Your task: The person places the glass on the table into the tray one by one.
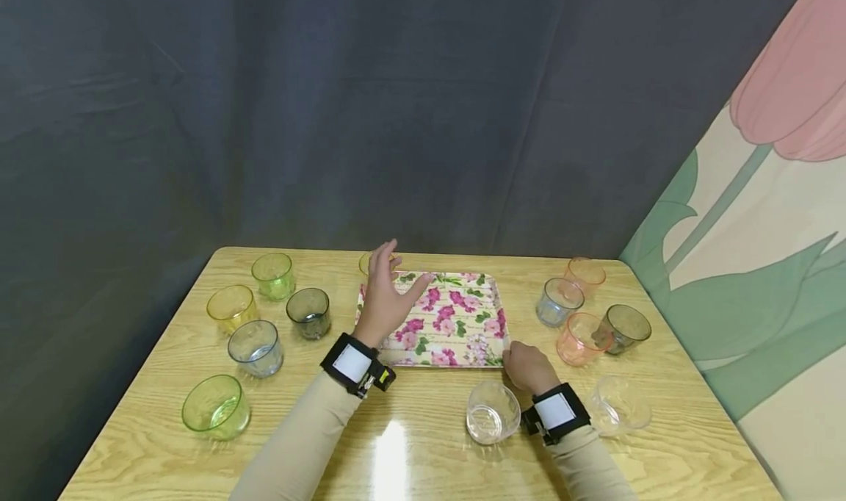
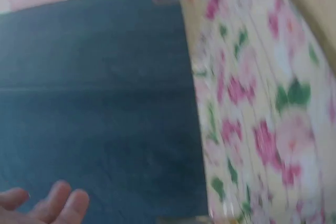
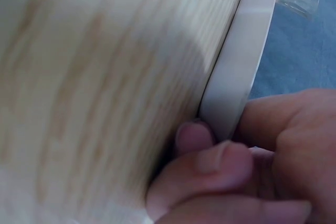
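Note:
A rectangular tray (image 1: 456,325) with pink flowers and green leaves lies in the middle of the wooden table. My right hand (image 1: 530,367) grips its near right corner; in the right wrist view, curled fingers (image 3: 210,163) meet the tray's white side wall (image 3: 236,61). Over the tray's left part, my left hand (image 1: 385,303) is raised with fingers spread and nothing in it. Behind that hand, a yellow glass (image 1: 364,263) stands partly hidden at the tray's far left corner. Just in front of my right hand is a clear glass (image 1: 492,416).
Several coloured glasses stand at the left, among them a dark grey glass (image 1: 308,314) and a green glass (image 1: 217,408). More stand at the right, including a blue glass (image 1: 559,303) and an orange glass (image 1: 581,339). A dark curtain (image 1: 396,119) hangs behind the table.

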The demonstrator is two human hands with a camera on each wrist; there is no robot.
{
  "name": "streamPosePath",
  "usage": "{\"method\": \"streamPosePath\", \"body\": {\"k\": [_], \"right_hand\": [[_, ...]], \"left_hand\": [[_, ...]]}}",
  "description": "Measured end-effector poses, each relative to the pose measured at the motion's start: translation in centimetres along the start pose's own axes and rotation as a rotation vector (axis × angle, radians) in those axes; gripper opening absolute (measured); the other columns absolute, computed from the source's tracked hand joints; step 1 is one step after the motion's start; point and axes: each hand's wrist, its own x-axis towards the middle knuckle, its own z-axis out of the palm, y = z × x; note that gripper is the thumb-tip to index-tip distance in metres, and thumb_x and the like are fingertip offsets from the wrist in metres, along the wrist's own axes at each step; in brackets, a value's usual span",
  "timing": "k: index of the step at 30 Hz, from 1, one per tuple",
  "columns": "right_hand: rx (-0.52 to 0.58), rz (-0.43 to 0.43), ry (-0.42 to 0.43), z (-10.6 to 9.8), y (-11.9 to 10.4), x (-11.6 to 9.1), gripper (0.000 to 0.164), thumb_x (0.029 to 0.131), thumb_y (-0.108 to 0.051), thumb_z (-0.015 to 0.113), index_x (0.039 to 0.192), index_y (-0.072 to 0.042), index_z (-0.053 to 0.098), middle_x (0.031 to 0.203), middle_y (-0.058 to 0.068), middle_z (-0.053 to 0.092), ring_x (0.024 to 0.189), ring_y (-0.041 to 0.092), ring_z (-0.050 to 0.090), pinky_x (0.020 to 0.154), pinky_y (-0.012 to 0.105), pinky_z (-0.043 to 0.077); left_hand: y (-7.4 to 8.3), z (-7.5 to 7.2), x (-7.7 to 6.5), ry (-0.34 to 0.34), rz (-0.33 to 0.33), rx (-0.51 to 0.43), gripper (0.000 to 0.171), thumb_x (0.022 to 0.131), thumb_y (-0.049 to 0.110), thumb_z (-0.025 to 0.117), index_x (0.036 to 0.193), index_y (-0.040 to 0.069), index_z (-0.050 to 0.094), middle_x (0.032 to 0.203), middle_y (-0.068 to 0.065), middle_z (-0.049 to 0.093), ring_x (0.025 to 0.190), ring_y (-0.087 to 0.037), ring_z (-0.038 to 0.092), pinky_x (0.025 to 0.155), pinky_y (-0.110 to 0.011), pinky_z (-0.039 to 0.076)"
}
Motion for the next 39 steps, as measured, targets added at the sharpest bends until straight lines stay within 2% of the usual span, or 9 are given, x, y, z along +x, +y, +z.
{"method": "streamPosePath", "body": {"k": [6, 8, 11, 14, 19, 21, 28, 35, 39], "right_hand": [[-0.006, 0.007, -0.006, -0.2, 0.0, 0.1, 0.032, 0.102, -0.014, 0.04, 0.091, 0.007, 0.06, 0.078, 0.021, 0.06, 0.077, 0.038, 0.065, 0.071, 0.052, 0.053], [-0.004, 0.006, -0.007, -0.1, 0.0, 0.0, 0.032, 0.102, -0.014, 0.04, 0.091, 0.007, 0.06, 0.078, 0.021, 0.06, 0.077, 0.038, 0.065, 0.071, 0.052, 0.053], [0.002, 0.01, -0.012, 0.0, 0.0, 0.0, 0.032, 0.102, -0.015, 0.04, 0.091, 0.007, 0.06, 0.078, 0.021, 0.06, 0.077, 0.038, 0.065, 0.071, 0.052, 0.053], [0.008, 0.013, -0.009, 0.0, 0.0, 0.0, 0.031, 0.102, -0.015, 0.04, 0.09, 0.006, 0.06, 0.078, 0.021, 0.06, 0.077, 0.038, 0.065, 0.071, 0.052, 0.052], [0.004, -0.006, 0.019, -0.1, -0.1, -0.1, 0.03, 0.101, -0.014, 0.042, 0.088, 0.006, 0.059, 0.078, 0.022, 0.061, 0.079, 0.042, 0.065, 0.071, 0.054, 0.052], [-0.002, -0.015, 0.027, -0.1, 0.0, -0.1, 0.03, 0.101, -0.014, 0.042, 0.087, 0.006, 0.059, 0.078, 0.023, 0.061, 0.08, 0.043, 0.065, 0.072, 0.055, 0.052], [0.001, -0.018, 0.025, -0.1, -0.1, -0.1, 0.03, 0.101, -0.013, 0.041, 0.087, 0.006, 0.059, 0.078, 0.023, 0.061, 0.08, 0.043, 0.065, 0.072, 0.055, 0.052], [0.003, -0.005, 0.022, -0.2, -0.1, -0.2, 0.03, 0.101, -0.013, 0.041, 0.087, 0.006, 0.06, 0.079, 0.024, 0.062, 0.081, 0.044, 0.066, 0.074, 0.055, 0.053], [0.008, 0.014, 0.007, -0.2, -0.4, -0.2, 0.031, 0.101, -0.014, 0.041, 0.09, 0.007, 0.06, 0.082, 0.025, 0.063, 0.084, 0.044, 0.066, 0.075, 0.055, 0.053]], "left_hand": [[2.0, 0.0, -3.0, -0.209, -0.004, -0.206, 0.081, 0.093, 0.032, 0.071, 0.157, 0.024, 0.022, 0.158, -0.006, 0.033, 0.142, -0.03, 0.042, 0.113, -0.052, 0.039], [2.3, 0.2, -4.3, -0.289, 0.005, -0.248, 0.085, 0.091, 0.044, 0.071, 0.157, 0.027, 0.021, 0.16, -0.004, 0.031, 0.144, -0.029, 0.039, 0.114, -0.056, 0.036], [2.0, 1.0, -6.3, -0.408, 0.012, -0.299, 0.092, 0.086, 0.061, 0.067, 0.158, 0.029, 0.019, 0.162, -0.004, 0.029, 0.147, -0.029, 0.035, 0.112, -0.056, 0.039], [1.4, 1.9, -8.0, -0.497, 0.025, -0.334, 0.097, 0.084, 0.069, 0.062, 0.159, 0.027, 0.016, 0.164, -0.004, 0.025, 0.148, -0.03, 0.033, 0.114, -0.053, 0.038], [0.8, 3.1, -9.3, -0.552, 0.044, -0.335, 0.101, 0.082, 0.071, 0.062, 0.159, 0.026, 0.014, 0.165, -0.002, 0.023, 0.149, -0.03, 0.031, 0.12, -0.055, 0.027], [0.4, 3.7, -9.7, -0.576, 0.043, -0.317, 0.104, 0.08, 0.073, 0.063, 0.159, 0.028, 0.013, 0.165, -0.001, 0.022, 0.15, -0.03, 0.03, 0.12, -0.054, 0.027], [-0.5, 5.5, -11.2, -0.667, -0.028, -0.257, 0.117, 0.067, 0.082, 0.062, 0.159, 0.037, 0.006, 0.167, 0.006, 0.014, 0.153, -0.027, 0.023, 0.122, -0.051, 0.024], [-1.4, 6.9, -12.5, -0.658, 0.004, -0.255, 0.12, 0.064, 0.082, 0.063, 0.159, 0.035, 0.006, 0.167, -0.001, 0.019, 0.152, -0.029, 0.026, 0.122, -0.051, 0.024], [-1.7, 7.1, -13.0, -0.673, -0.025, -0.264, 0.122, 0.063, 0.08, 0.066, 0.16, 0.035, 0.007, 0.167, -0.001, 0.019, 0.152, -0.022, 0.024, 0.122, -0.049, 0.025]]}}
